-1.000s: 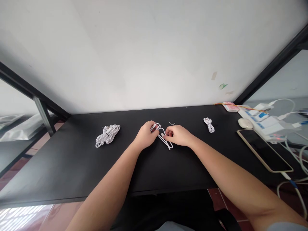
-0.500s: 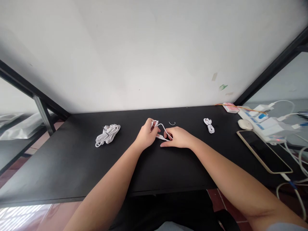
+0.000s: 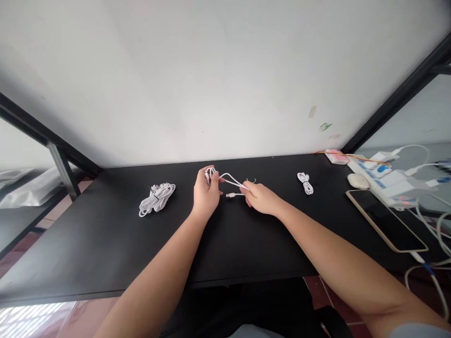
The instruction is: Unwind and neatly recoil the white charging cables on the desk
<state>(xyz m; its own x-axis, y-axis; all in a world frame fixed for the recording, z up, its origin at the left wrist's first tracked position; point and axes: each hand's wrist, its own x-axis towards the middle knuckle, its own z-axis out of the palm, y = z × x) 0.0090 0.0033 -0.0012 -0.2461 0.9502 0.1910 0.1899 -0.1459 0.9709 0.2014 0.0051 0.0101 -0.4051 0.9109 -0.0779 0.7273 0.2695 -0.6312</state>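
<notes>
Between my hands runs a white USB cable (image 3: 230, 180), held above the black desk. My left hand (image 3: 206, 192) is closed round its looped part, with loops showing above the thumb. My right hand (image 3: 260, 197) pinches strands of the same cable. From under its fingers the USB plug (image 3: 231, 195) sticks out to the left. A short white twist tie (image 3: 251, 180) lies just behind my right hand, partly hidden by it.
A bundle of white cables (image 3: 157, 199) lies on the left of the black desk (image 3: 116, 244). On the right are a small tied cable (image 3: 305, 183), a phone (image 3: 387, 220), a white rounded case (image 3: 358, 181) and a power strip (image 3: 375, 174) with chargers. A wall stands behind.
My hands have moved apart, the left one leftward, drawing cable strands out between them. The USB plug now shows free beside my right fingers.
</notes>
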